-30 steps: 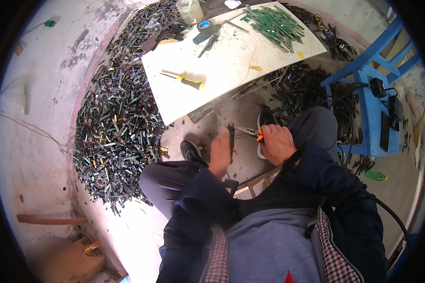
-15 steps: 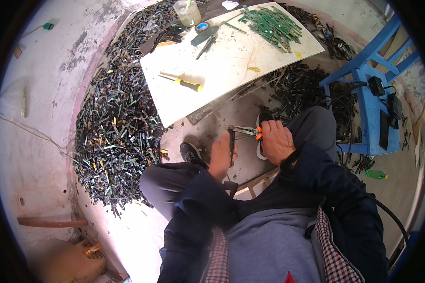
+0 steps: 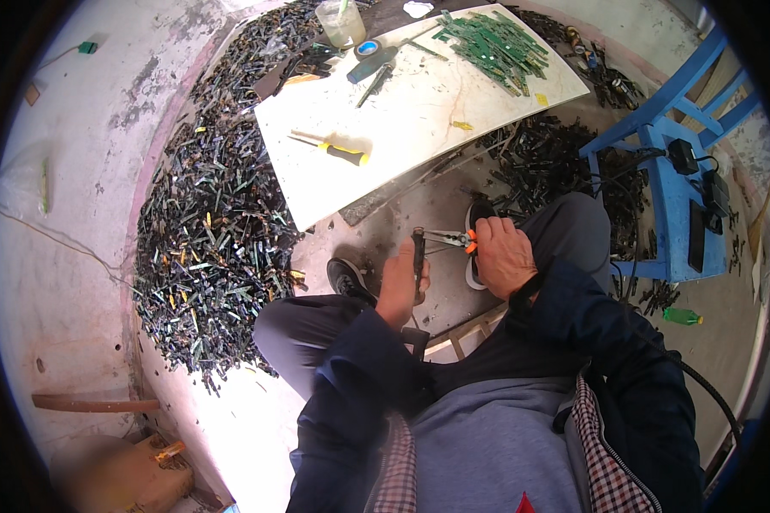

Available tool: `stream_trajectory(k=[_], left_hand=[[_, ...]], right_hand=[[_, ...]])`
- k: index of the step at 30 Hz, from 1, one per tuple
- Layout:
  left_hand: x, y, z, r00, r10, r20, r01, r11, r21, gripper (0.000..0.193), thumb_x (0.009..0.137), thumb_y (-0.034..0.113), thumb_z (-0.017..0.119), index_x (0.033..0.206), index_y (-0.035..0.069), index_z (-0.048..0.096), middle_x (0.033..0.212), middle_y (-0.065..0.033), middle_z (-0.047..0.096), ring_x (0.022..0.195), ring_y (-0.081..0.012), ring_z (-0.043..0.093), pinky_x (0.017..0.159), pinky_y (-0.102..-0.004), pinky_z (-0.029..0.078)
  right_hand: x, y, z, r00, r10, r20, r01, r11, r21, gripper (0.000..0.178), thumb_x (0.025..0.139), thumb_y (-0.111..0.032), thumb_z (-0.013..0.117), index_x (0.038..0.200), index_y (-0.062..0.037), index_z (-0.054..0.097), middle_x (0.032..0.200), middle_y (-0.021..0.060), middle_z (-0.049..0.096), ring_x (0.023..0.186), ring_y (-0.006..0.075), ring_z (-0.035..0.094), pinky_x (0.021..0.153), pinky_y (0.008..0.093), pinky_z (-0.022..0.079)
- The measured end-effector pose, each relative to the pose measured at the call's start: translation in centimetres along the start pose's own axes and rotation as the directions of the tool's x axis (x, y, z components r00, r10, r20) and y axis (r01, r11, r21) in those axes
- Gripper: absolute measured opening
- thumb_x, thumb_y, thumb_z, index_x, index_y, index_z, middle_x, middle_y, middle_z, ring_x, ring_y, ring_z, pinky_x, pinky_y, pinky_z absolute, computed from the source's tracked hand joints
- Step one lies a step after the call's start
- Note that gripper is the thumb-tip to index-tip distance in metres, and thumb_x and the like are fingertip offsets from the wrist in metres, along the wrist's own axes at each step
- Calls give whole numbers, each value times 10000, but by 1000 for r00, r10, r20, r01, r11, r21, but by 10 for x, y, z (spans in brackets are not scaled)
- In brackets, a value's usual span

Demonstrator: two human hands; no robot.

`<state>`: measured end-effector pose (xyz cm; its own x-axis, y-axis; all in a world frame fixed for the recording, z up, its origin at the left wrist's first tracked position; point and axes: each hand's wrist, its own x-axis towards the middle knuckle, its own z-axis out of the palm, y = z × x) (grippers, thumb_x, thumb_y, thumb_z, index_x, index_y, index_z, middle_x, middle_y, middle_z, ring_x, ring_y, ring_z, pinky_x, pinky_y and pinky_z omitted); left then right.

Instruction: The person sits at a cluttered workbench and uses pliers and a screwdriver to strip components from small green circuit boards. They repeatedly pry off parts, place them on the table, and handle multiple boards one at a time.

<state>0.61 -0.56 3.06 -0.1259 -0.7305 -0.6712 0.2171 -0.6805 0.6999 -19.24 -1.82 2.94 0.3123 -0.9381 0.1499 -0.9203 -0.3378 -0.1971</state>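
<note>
My left hand is closed around a narrow dark strip-shaped piece, held upright between thumb and fingers. From the right, my right hand grips a pair of pliers with orange on the handles. The metal jaws reach the upper end of the dark piece; whether they are clamped on it I cannot tell. Both hands are above the floor between my knees, just short of the white board. On that board lie a screwdriver with a yellow and black handle and a pile of green circuit board strips.
A large heap of dark strips covers the floor to the left. More dark pieces lie beyond my right knee. At the right stands a blue chair with black devices and cables. A roll of tape and a cloudy container are at the back.
My left hand and the dark piece have shifted very slightly. The pliers stay at the piece's upper end, and the rest looks the same.
</note>
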Motion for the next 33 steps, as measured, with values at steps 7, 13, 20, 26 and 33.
stream_trajectory(k=[7, 13, 20, 26, 33], left_hand=[[-3, 2, 2, 1000, 17, -5, -17, 1000, 20, 581, 958, 566, 364, 672, 75, 484, 497, -19, 408, 369, -103, 318, 355, -243, 234], [0, -3, 3, 999, 30, -30, -28, 998, 50, 585, 962, 568, 347, 669, 78, 473, 506, -18, 403, 374, -104, 311, 356, -246, 229], [2, -3, 5, 998, 12, -61, -10, 1000, 28, 580, 962, 568, 341, 678, 81, 476, 518, -13, 409, 382, -99, 311, 358, -245, 227], [1, -3, 5, 998, 15, -66, -12, 999, 38, 573, 962, 568, 342, 684, 86, 480, 524, -7, 412, 386, -96, 311, 361, -242, 228], [4, -4, 6, 994, 2, -106, 4, 998, 58, 572, 958, 574, 344, 694, 86, 486, 531, -4, 416, 400, -94, 328, 369, -240, 235]], right_hand=[[0, -1, 3, 999, -1, 38, 1, 1000, -13, 233, 781, -103, 533, 1004, -36, 539, 948, 102, 538, 914, 260, 531, 744, 368, 442], [0, -1, 12, 1000, -9, 16, 10, 999, -46, 212, 768, -101, 544, 971, -41, 536, 919, 99, 534, 884, 258, 535, 712, 367, 449], [-1, -5, 12, 999, -22, 27, 24, 998, -56, 179, 741, -111, 565, 904, -43, 536, 879, 101, 531, 854, 254, 537, 680, 359, 453], [-2, -7, 12, 997, -45, 56, 49, 997, -67, 150, 760, -116, 556, 889, -43, 533, 859, 109, 537, 835, 256, 542, 674, 364, 458], [-4, -7, 9, 983, -12, 183, 9, 1000, 21, 181, 749, -125, 580, 896, -31, 535, 871, 123, 545, 832, 281, 548, 684, 379, 458]])
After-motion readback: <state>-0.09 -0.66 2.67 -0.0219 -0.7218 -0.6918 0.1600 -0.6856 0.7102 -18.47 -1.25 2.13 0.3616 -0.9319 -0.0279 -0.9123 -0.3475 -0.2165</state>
